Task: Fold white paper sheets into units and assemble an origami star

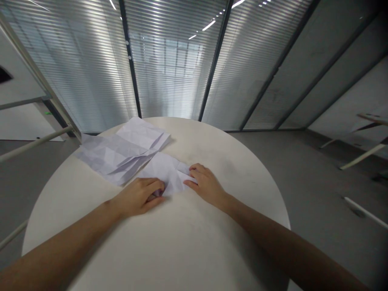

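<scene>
Two hands of ours meet on a small folded paper near the middle of the round white desk. Its long axis runs roughly side to side between them, the narrower end pointing right. Our left hand is curled, knuckles down on the paper's near left edge; we cannot tell whether it pinches anything. Our right hand lies flat, fingers together, pressing the right end. Just behind, touching the paper, larger creased sheets spread toward the desk's far left edge.
</scene>
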Demonstrator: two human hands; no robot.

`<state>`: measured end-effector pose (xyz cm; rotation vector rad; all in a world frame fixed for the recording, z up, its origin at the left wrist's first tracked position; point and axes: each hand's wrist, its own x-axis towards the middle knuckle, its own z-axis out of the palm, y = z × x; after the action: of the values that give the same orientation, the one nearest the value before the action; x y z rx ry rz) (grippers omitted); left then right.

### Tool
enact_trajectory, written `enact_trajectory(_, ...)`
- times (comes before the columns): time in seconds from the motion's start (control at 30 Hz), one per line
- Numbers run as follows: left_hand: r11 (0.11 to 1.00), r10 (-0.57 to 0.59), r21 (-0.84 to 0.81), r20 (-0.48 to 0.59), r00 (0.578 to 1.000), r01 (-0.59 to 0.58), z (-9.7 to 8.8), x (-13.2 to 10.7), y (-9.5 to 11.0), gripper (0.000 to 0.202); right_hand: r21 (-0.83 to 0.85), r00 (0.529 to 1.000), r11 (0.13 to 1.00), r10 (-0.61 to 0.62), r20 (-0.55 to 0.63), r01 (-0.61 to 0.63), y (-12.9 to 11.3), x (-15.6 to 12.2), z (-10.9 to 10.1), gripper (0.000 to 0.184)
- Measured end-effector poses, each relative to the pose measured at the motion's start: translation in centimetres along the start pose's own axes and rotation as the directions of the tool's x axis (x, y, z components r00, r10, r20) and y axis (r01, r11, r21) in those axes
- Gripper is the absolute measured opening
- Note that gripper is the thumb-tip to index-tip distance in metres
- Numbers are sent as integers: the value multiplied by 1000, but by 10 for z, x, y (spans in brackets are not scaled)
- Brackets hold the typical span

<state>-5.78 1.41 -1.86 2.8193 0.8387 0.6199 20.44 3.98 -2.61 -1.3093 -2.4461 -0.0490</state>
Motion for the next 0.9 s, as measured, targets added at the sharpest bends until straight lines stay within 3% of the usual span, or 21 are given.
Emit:
enact_trajectory(0.23,997,65,49,-5,998,-65,6,7,-5,26,-129,996,990,47,-74,-56,0,0,5,30)
enact_trajectory(0.37,998,52,40,-13,999,-51,7,6,-5,26,-171,989,979,94,-118,-114,18,-5,7,43)
enact_trajectory(0.53,998,63,22,79,995,-65,3,4,0,32,-230,976,954,161,-150,-193,40,-12,-1,46)
enact_trajectory(0.7,993,55,95,179,982,-73,-4,7,17,41,-211,979,977,-16,-201,-28,7,-14,-23,27)
enact_trajectory(0.77,991,55,109,182,982,-76,-4,9,25,47,-204,969,979,-72,-236,23,-11,-16,-25,30)
enact_trajectory(0.9,989,42,131,170,985,-65,-1,11,37,59,-149,978,974,-187,-93,172,-27,-22,-10,26)
